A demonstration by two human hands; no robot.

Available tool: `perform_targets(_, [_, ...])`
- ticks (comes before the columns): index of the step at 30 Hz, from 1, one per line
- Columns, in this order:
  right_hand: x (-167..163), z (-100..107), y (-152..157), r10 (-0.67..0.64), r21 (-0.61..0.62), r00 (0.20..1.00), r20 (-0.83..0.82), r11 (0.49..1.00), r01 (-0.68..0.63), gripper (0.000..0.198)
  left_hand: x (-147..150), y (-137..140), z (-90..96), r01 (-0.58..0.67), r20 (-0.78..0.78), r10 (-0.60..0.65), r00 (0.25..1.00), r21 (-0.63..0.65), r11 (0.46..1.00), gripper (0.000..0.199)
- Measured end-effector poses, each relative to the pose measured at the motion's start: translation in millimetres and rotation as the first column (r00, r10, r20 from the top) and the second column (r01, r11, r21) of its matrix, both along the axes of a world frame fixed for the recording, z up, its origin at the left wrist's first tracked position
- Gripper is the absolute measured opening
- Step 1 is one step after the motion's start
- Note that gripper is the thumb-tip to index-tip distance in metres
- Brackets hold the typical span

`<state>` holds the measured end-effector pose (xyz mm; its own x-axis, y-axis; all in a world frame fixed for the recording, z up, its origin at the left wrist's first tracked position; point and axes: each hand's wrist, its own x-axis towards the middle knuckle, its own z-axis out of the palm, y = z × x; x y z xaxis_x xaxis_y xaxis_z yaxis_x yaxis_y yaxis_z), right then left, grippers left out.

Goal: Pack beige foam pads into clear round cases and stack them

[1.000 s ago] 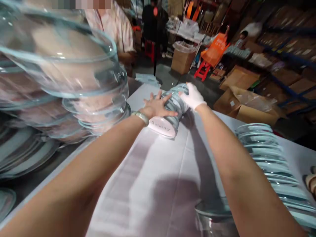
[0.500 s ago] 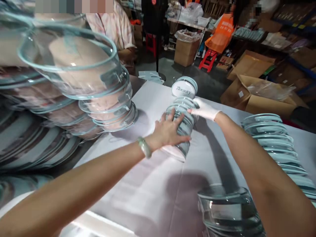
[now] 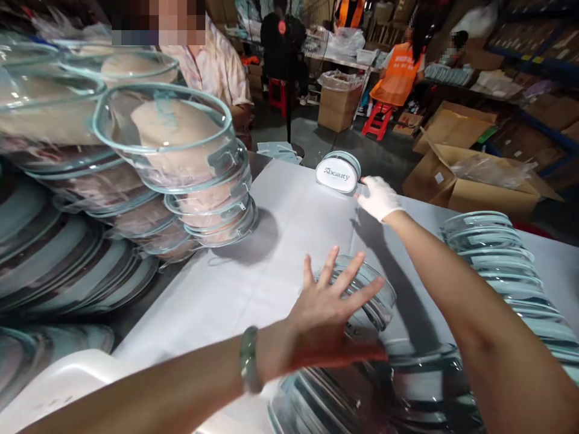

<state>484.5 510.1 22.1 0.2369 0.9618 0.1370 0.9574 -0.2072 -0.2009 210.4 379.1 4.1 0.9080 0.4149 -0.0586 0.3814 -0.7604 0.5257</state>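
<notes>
My left hand, a green bangle on its wrist, is spread open over clear zippered pouches that lie tilted on the white table. It hides much of them, and whether the palm presses on them I cannot tell. My right hand wears a white glove with bare fingertips. Its fingers are apart at the right side of an oval pouch with "Sbeauty" on its white front, near the far table edge. Nothing is gripped in it. More clear pouches lie in a pile below my left hand.
Tall stacks of filled clear pouches stand at the left. A row of pouches leans along the right. A white plastic stool or chair edge shows lower left. Beyond are a person in a patterned shirt and open cardboard boxes.
My left hand has moved toward me, and the row of clear pouches under it has come nearer too. My right hand stays by the Sbeauty pouch, now apart from that row.
</notes>
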Motion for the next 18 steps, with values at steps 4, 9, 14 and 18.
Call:
perform_targets(4, [5.8, -4.4, 69.6, -0.106, 0.098, 0.992, 0.065, 0.99, 0.099, 0.075, 34.1, 35.3, -8.4, 0.132, 0.083, -0.122, 0.989, -0.124, 0.983, 0.096])
perform_targets(9, [-0.6, -10.3, 96.4, -0.14, -0.016, 0.984, 0.108, 0.99, 0.143, 0.091, 36.2, 21.3, -18.2, 0.039, 0.059, -0.029, 0.998, -0.176, 0.984, 0.084])
perform_targets(14, [-23.4, -10.5, 98.8, -0.295, 0.089, 0.951, 0.094, 0.954, 0.287, 0.055, 30.0, 14.1, -15.8, 0.037, 0.076, -0.024, 0.997, -0.172, 0.984, 0.082])
perform_targets(18, [-34.8, -13.7, 98.3, -0.403, 0.077, 0.91, 0.097, 0.915, 0.397, 0.036, 27.0, 14.6, -13.0, 0.027, 0.023, -0.023, 0.999, -0.182, 0.983, 0.083])
